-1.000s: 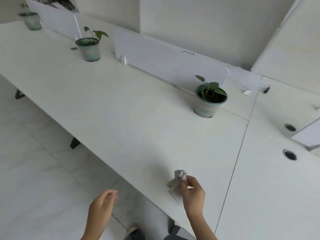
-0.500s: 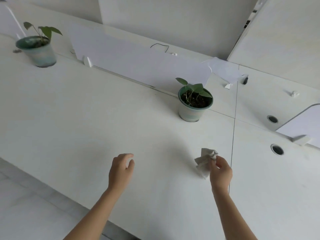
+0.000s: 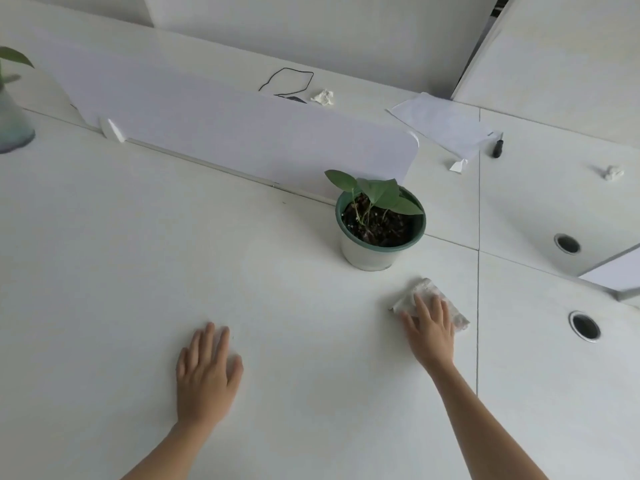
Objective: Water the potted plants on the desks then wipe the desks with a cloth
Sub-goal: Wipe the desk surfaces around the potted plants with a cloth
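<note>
Right hand (image 3: 431, 332) lies flat, fingers spread, pressing a crumpled white cloth (image 3: 429, 301) onto the desk (image 3: 138, 271); the fingers are not curled around the cloth, which shows beyond the fingertips and to the hand's right. Left hand (image 3: 204, 379) rests palm-down on the bare desk, fingers extended and slightly apart, holding nothing, well to the left of the cloth. Just beyond the cloth stands the potted plant (image 3: 379, 220): a pale pot with a green rim, dark soil and a few broad leaves, near the cloth but not touching it. Behind the plant a low white divider (image 3: 242, 133) runs leftward along the desk's back edge. Right of the plant a seam (image 3: 478, 306) marks where the next desk begins, with two round cable holes (image 3: 584, 326) in it. Further behind the plant lie a loose black cord (image 3: 287, 81), a crumpled paper ball (image 3: 322, 97), a white sheet (image 3: 440, 123) and a small black pen (image 3: 498, 146). A second pot (image 3: 12, 123), partly cut off, stands far left of the plant.
</note>
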The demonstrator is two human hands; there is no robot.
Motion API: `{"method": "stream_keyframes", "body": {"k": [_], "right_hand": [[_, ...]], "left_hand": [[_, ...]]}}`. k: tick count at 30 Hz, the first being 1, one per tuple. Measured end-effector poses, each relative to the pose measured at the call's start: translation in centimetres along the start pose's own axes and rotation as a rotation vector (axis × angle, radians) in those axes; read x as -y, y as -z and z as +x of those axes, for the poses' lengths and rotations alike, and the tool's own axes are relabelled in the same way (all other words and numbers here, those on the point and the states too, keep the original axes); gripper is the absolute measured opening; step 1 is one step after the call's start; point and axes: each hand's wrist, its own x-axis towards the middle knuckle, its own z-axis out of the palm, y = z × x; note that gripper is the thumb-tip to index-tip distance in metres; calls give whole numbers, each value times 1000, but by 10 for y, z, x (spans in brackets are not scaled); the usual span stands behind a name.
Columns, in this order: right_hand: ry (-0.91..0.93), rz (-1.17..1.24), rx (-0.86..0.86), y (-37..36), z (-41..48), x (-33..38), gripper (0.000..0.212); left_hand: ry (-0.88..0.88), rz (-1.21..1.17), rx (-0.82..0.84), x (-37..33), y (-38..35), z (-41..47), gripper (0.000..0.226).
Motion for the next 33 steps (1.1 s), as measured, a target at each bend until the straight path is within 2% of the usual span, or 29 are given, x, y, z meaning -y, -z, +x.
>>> {"method": "stream_keyframes", "body": {"k": [11, 15, 18, 21, 22, 25, 26, 29, 33], "right_hand": [[48, -202, 83, 4, 72, 34, 57], [-17, -206, 40, -11, 55, 46, 57], [2, -242, -1, -33, 19, 54, 53], [150, -248, 4, -66, -26, 82, 50], [227, -255, 58, -76, -37, 94, 51], [414, -310, 149, -95, -37, 129, 64], [419, -306, 182, -96, -27, 138, 66], [386, -292, 124, -95, 19, 157, 56], [291, -256, 123, -94, 59, 179, 58]], "left_hand": [[-5, -14, -137, 1, -6, 5, 53], [-7, -20, -193, 1, -9, 5, 53], [-13, -29, -208, 1, -11, 6, 53], [-17, -41, -204, 2, -13, 6, 53], [-14, -46, -195, 2, -13, 6, 53], [-5, -62, -154, 2, -11, 5, 54], [-6, -63, -140, 3, -10, 5, 54], [-12, -68, -130, 3, -10, 5, 54], [-4, -71, -138, 3, -13, 6, 55]]}}
